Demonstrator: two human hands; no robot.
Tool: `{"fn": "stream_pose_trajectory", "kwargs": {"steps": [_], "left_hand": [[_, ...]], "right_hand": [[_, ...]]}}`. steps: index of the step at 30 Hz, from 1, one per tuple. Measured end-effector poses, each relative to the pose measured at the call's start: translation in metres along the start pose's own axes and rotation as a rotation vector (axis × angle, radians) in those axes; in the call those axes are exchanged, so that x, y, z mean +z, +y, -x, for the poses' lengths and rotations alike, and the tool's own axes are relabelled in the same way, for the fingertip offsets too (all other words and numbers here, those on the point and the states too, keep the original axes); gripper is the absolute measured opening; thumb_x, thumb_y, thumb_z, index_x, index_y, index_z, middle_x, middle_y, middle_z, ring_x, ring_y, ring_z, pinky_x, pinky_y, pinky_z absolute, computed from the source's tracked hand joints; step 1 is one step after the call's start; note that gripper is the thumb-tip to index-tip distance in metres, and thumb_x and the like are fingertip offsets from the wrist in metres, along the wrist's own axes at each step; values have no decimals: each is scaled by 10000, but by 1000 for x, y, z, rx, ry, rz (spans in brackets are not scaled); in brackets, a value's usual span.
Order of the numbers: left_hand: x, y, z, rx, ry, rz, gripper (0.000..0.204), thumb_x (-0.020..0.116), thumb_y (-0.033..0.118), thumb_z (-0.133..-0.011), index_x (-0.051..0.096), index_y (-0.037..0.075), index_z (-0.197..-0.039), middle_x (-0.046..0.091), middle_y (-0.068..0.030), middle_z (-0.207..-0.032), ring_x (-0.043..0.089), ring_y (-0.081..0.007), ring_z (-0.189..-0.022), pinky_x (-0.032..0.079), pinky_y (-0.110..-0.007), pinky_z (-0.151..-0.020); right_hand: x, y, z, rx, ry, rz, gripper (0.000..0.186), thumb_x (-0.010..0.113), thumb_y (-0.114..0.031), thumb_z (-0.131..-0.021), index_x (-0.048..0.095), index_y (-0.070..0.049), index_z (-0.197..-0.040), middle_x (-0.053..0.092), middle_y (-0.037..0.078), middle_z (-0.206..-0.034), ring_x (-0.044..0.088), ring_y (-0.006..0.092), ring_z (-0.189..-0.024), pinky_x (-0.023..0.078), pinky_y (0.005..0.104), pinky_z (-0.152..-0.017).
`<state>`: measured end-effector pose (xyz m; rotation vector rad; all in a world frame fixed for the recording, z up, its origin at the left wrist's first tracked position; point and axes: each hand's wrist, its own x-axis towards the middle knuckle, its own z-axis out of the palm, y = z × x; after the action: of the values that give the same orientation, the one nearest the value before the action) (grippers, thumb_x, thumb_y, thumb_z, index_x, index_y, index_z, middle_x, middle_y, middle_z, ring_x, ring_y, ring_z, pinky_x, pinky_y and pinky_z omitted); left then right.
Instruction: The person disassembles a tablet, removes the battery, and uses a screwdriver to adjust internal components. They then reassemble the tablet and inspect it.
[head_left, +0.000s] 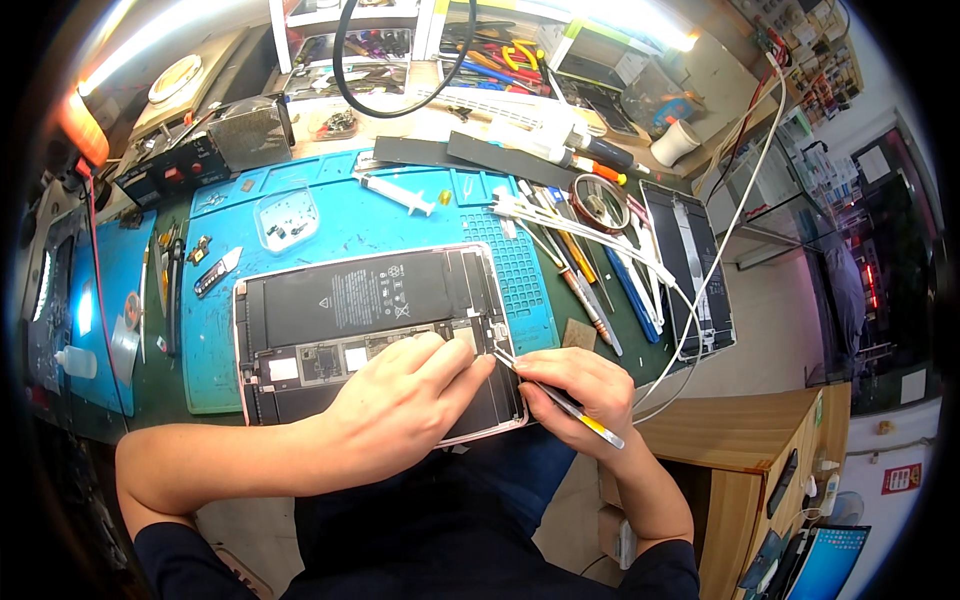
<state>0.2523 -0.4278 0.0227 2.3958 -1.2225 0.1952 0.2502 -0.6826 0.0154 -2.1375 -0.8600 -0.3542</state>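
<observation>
An opened tablet [290, 300] with a pale pink rim lies on the blue work mat, its black batteries and circuit board exposed. My left hand [405, 400] rests across the lower part of the tablet with its fingers curled in and pressed together near the right side. What those fingers hold, if anything, is hidden. Between the thumb and fingers of my right hand [580, 390] is a pair of tweezers [572, 402]. Their tips reach over the tablet's right edge, close to my left fingertips. My left hand and forearm cover part of the tablet's near side.
On the blue mat [215, 375] are a clear tray [287, 217] of small parts, a syringe [396, 194] and a craft blade [218, 272]. Screwdrivers, white cables and a tape roll [600, 200] crowd the right. Beyond them lies another device body [690, 265]. A black cable loop hangs overhead.
</observation>
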Motion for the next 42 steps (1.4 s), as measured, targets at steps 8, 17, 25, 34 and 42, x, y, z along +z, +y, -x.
{"fn": "stream_pose_trajectory", "kwargs": {"steps": [8, 17, 25, 34, 42], "left_hand": [[1, 0, 0, 0, 19, -4, 496, 641, 89, -813, 627, -78, -1280, 547, -109, -1065, 583, -243, -961, 514, -352, -877], [2, 0, -1, -15, 10, 0, 511, 639, 91, -810, 618, -65, -1296, 544, -104, -1068, 580, -238, -946, 515, -349, -860], [-1, 1, -1, -30, -13, 17, 512, 638, 88, -815, 620, -63, -1304, 541, -104, -1060, 580, -242, -947, 516, -347, -856], [-5, 2, -3, -28, -62, 13, 548, 647, 74, -810, 614, -64, -1340, 541, -103, -1066, 582, -241, -946, 521, -345, -844], [-6, 0, -4, -43, -87, 36, 601, 660, 38, -784, 606, -39, -1378, 558, -120, -1092, 591, -263, -936, 527, -356, -838]], "right_hand": [[1, 2, 1, -18, 1, 13, 262, 805, 22, -800, 752, -24, -1052, 776, 123, -1003, 765, 277, -888, 607, 341, -779], [3, 2, 2, -38, 11, 38, 265, 803, 38, -764, 763, 4, -1023, 780, 160, -975, 773, 300, -876, 614, 351, -778], [2, 5, 3, -58, 26, 35, 283, 811, 25, -765, 751, -12, -1040, 773, 141, -982, 765, 287, -849, 614, 344, -742], [12, 7, 11, -39, 202, 85, 256, 792, -9, -801, 728, -7, -1049, 762, 129, -982, 757, 271, -826, 602, 335, -727], [19, 6, 10, -10, 253, 203, 221, 787, -59, -827, 731, -36, -1040, 764, 96, -980, 747, 250, -826, 580, 333, -721]]}}
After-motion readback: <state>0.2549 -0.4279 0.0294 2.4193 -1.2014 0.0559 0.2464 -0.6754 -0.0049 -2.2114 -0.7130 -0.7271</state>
